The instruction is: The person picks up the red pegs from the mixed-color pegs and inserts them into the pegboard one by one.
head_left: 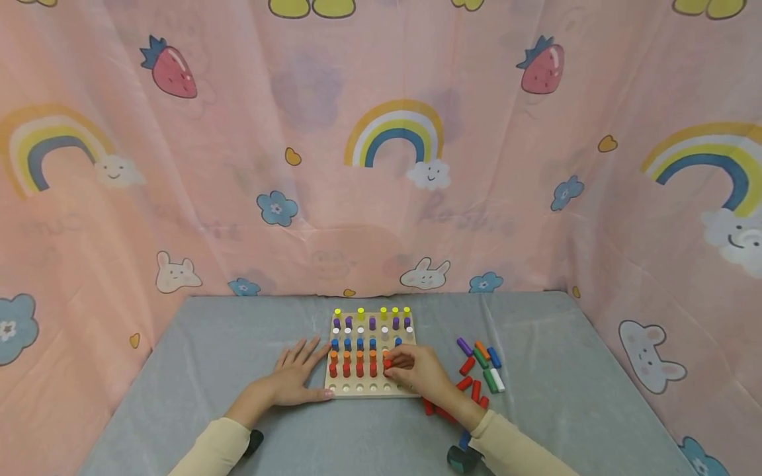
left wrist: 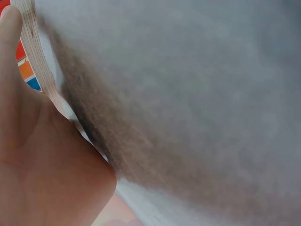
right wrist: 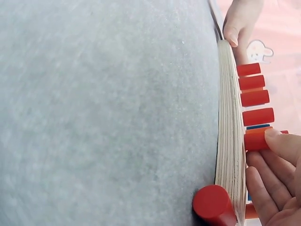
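A wooden peg board (head_left: pixel 372 395) on the table carries rows of coloured pegs: yellow at the back, then purple, white, blue, orange and red. My right hand (head_left: pixel 424 373) pinches a red peg (right wrist: pixel 256 140) between thumb and fingers, at the right end of the red row. In the right wrist view this peg's lower end is right at the board's surface. My left hand (head_left: pixel 292 377) rests with spread fingers beside the board's left edge, its thumb along the front left corner. The board's front row shows bare holes; my right hand hides some at the right.
Loose pegs lie right of the board: several red pegs (head_left: pixel 475 390), green pegs (head_left: pixel 489 379), a white peg (head_left: pixel 497 380), plus blue, orange and purple ones. One red peg (right wrist: pixel 211 205) lies close by the board's front edge. A pink patterned curtain (head_left: pixel 381 231) surrounds the grey table (head_left: pixel 238 330).
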Available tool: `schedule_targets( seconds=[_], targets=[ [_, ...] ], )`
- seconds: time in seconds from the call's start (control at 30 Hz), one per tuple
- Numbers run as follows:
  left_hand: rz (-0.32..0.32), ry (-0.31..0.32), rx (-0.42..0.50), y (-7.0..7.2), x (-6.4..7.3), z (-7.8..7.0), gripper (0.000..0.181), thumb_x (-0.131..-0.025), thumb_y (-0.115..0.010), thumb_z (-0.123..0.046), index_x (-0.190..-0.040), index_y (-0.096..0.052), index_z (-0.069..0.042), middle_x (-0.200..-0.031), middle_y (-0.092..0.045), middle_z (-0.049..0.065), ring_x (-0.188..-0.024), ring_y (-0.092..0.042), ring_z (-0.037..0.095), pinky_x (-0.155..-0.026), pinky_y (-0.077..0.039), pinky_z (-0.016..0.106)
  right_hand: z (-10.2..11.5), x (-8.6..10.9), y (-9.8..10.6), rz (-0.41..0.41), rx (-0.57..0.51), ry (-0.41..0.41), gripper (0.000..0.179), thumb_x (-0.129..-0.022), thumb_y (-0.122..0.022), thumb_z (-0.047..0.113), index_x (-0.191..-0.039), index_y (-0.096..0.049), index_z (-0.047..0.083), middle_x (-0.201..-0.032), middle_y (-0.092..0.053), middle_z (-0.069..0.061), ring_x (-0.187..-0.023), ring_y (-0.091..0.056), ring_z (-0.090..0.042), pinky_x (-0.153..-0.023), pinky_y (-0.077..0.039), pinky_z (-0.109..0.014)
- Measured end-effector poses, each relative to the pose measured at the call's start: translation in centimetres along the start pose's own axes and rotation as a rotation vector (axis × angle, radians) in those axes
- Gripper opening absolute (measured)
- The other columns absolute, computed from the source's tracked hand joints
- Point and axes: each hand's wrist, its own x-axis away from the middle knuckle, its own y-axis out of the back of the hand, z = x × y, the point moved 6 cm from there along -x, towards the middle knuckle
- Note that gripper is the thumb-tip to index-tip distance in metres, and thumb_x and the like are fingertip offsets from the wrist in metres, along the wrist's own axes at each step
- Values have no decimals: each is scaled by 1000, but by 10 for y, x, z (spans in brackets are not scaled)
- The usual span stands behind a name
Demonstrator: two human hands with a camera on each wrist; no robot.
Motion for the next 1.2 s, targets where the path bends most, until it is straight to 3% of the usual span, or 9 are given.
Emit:
schedule_targets(
  seconds=[0.77,1.03,1.2],
  targets=[
    [-5,-4,0,0,0,0,100,-83,-62,-70,-160,-19,-23,-168,-12,12,-155,-6,41,-120,-6,68,2,1,0,14,12,21,19,-83,-79,10,-100,-72,6,-96,-76,-8,-86,-73,-15,-74,-59,-20],
    [-8,-28,46,-2,-1,3,104,-80,-59,-76,-160,-19,-23,-168,-12,14,-154,-5,43,-119,-3,70,-1,2,0,33,-39,14,22,-84,-78,10,-104,-71,6,-99,-76,-9,-89,-73,-15,-77,-59,-21],
    [-32,-22,19,-12,-8,13,104,-79,-58,-78,-160,-15,-29,-169,-8,6,-156,-3,38,-121,-3,66,-1,4,7,39,-114,-9,23,-86,-76,10,-108,-71,4,-103,-75,-13,-91,-74,-18,-77,-58,-20]
  ],
)
